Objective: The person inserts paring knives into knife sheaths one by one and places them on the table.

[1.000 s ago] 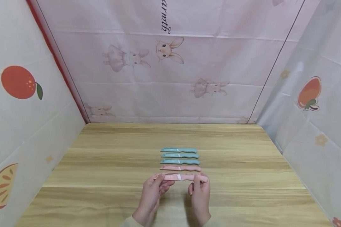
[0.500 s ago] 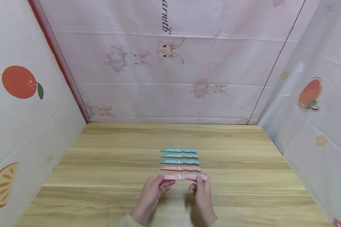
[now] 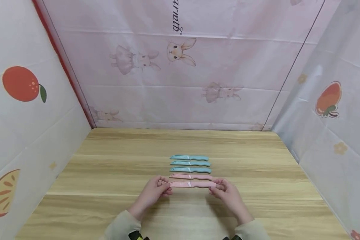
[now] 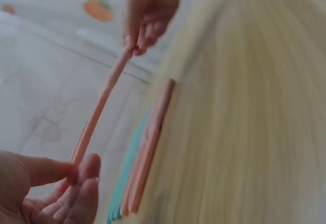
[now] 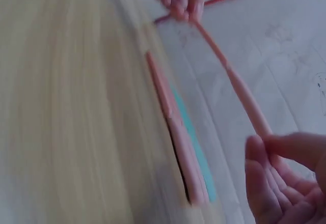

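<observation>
A pink paring knife (image 3: 202,184) is held level above the table, its blade end to the left and its handle to the right. My left hand (image 3: 153,190) pinches the blade end between thumb and fingers. At the butt of the handle, my right hand (image 3: 228,195) has a matching pinch. Just behind it lies another pink knife (image 3: 180,176), with teal knives (image 3: 199,170) in a row beyond. Both wrist views show the held knife (image 4: 97,112) raised clear of the pink knives (image 4: 147,158) lying side by side on the table.
The wood-grain table (image 3: 108,160) reaches back to a pink curtain (image 3: 156,106) printed with rabbits. White fruit-printed sheets hang along its left (image 3: 33,133) and right (image 3: 342,126) sides.
Both hands have spread outward toward the knife's ends, and the forearms now angle wider with more sleeve in view. The knife stays held in front of the row, which has not moved.
</observation>
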Available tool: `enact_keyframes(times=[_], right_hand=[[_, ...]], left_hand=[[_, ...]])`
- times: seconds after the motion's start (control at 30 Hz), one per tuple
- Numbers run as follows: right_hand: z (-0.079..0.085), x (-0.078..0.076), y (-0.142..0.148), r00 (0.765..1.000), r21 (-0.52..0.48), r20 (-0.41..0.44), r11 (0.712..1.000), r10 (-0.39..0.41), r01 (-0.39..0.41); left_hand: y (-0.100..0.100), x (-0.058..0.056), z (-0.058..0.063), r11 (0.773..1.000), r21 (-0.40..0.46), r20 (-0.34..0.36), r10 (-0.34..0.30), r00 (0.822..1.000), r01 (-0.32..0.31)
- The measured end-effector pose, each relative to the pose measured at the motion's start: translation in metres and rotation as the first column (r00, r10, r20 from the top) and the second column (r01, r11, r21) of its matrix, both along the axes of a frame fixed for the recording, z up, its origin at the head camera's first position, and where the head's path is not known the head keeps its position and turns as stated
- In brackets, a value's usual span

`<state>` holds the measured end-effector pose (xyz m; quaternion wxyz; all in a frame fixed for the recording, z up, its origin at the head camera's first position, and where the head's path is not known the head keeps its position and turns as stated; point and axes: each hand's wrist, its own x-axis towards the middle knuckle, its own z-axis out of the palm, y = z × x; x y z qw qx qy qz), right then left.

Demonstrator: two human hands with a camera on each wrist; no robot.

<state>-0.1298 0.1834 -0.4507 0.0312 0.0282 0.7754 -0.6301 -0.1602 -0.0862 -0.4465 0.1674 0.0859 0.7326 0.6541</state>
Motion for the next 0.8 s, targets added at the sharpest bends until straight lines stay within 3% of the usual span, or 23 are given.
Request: enact_keyframes(times=[0.07, 0.13, 0.2, 0.27, 0.37, 0.5, 0.67, 0.8], right_hand=[[-0.001, -0.001, 0.006, 0.999, 0.167, -0.025, 0.985, 0.045, -0.040], [-0.003, -0.002, 0.010, 0.994, 0.350, -0.060, 0.934, 0.097, -0.070], [-0.006, -0.003, 0.013, 0.985, 0.466, -0.072, 0.879, 0.154, -0.103], [-0.009, -0.005, 0.014, 0.973, 0.560, -0.074, 0.816, 0.220, -0.142], [-0.012, -0.006, 0.015, 0.954, 0.629, -0.049, 0.751, 0.294, -0.199], [-0.013, -0.008, 0.013, 0.951, 0.652, -0.020, 0.725, 0.310, -0.222], [-0.012, -0.010, 0.012, 0.958, 0.654, 0.015, 0.722, 0.286, -0.225], [-0.005, -0.009, 0.013, 0.964, 0.694, 0.059, 0.684, 0.260, -0.227]], left_hand=[[-0.001, -0.003, -0.003, 0.999, -0.038, -0.010, -0.032, 0.999, 0.031], [-0.001, -0.005, -0.006, 0.994, -0.087, -0.014, -0.061, 0.998, 0.060], [-0.001, -0.006, -0.009, 0.984, -0.157, -0.028, -0.089, 0.996, 0.084], [-0.001, -0.006, -0.012, 0.959, -0.265, -0.069, -0.119, 0.990, 0.097], [0.000, -0.006, -0.015, 0.892, -0.444, -0.171, -0.175, 0.970, 0.083], [0.003, -0.007, -0.018, 0.811, -0.584, -0.254, -0.215, 0.943, 0.028], [0.006, -0.007, -0.021, 0.773, -0.633, -0.221, -0.215, 0.951, 0.028], [0.005, -0.005, -0.019, 0.749, -0.662, -0.223, -0.229, 0.948, 0.025]])
